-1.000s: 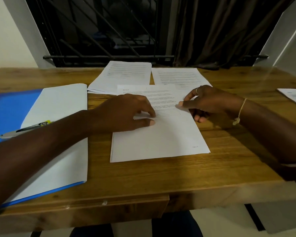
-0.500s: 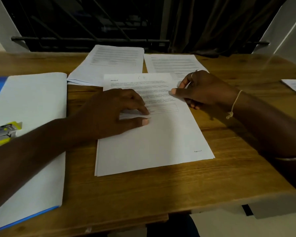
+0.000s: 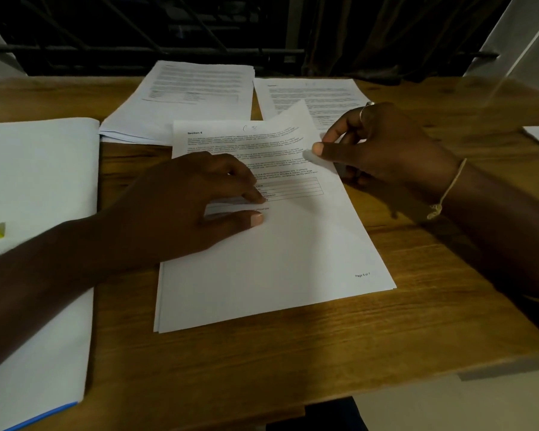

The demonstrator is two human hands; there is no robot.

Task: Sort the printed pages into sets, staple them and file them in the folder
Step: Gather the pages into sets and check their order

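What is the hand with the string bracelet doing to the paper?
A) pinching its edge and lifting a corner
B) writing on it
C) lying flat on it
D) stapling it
A: the right hand pinches the top page by its edge between thumb and fingers, and the page's far corner curls up into the air, while the left hand presses down on it.

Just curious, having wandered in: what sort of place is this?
Likely a home study or small office: a wooden table by a barred window and curtain, spread with printed pages and a folder.
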